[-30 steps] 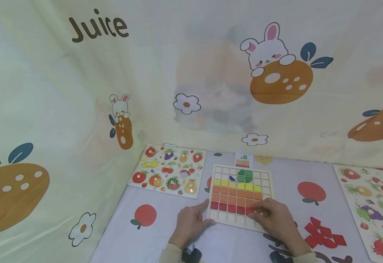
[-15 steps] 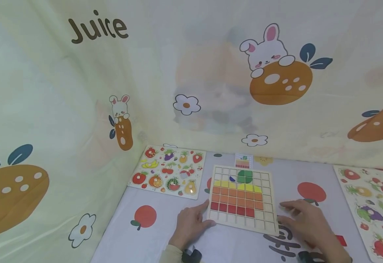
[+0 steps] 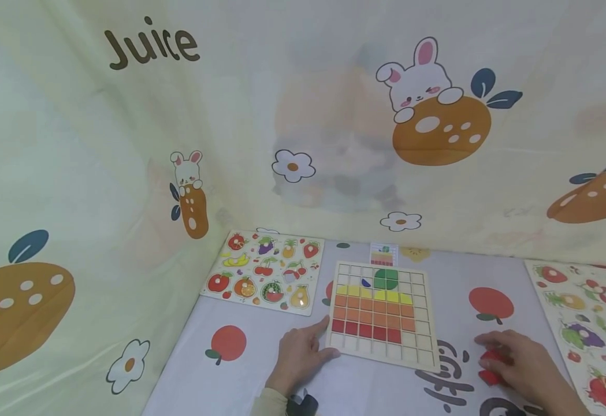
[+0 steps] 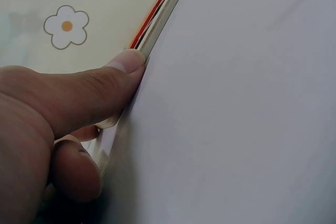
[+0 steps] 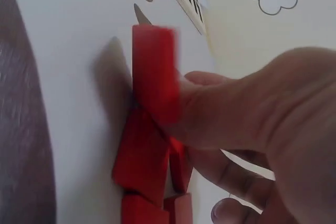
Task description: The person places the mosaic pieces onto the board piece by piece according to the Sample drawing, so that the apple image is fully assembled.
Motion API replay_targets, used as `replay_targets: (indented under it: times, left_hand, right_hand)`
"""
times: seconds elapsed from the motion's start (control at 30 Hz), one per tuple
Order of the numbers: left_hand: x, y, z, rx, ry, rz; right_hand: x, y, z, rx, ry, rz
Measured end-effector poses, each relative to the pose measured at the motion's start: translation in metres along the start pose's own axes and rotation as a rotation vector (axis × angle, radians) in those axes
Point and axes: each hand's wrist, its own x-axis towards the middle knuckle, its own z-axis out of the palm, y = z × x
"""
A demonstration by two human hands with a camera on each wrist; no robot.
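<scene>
A wooden grid board (image 3: 424, 345) lies mid-table. Its cells hold rows of red, orange and yellow tiles, with green pieces and a small blue one above them. At the near left corner my left hand (image 3: 298, 355) grips the board's edges between thumb and index finger; the left wrist view shows the thumb (image 4: 113, 85) against the board's side. Off to the right, my right hand (image 3: 523, 361) is over loose red tiles (image 5: 140, 158). In the right wrist view it pinches one red tile (image 5: 154, 72), blurred and tilted up, at the thumb tip.
A small picture card (image 3: 383, 255) lies behind the grid board. Fruit puzzle boards stand at either side, one at the back left (image 3: 313, 283) and one at the right edge (image 3: 582, 375). Printed curtain cloth (image 3: 334, 225) hangs at the back and left.
My right hand has left the end of the red row, where a red tile now lies in its cell, and moved right to the loose red tiles. The left hand has stayed at the corner.
</scene>
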Motion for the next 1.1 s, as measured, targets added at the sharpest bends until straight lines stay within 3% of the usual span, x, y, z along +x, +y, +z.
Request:
replay_targets:
  times: [0.2, 0.53, 0.63, 0.83, 1.1]
  left_hand:
    - [0.0, -0.001, 0.0, -0.005, -0.011, -0.018]
    - [0.0, 0.0, 0.0, -0.014, -0.004, -0.026]
    - [0.0, 0.0, 0.0, -0.018, -0.004, -0.026]
    - [-0.001, 0.001, -0.001, -0.015, -0.004, -0.026]
    - [-0.002, 0.001, 0.0, -0.022, -0.002, -0.022]
  right_hand:
    - [0.001, -0.008, 0.002, 0.02, -0.012, 0.078]
    - [0.002, -0.011, 0.004, 0.055, -0.035, 0.112]
    - [0.002, -0.01, 0.005, 0.076, 0.02, 0.104]
    - [0.003, -0.011, 0.008, 0.118, 0.283, 0.048]
    - [0.007, -0.028, 0.015, 0.382, 0.302, 0.151]
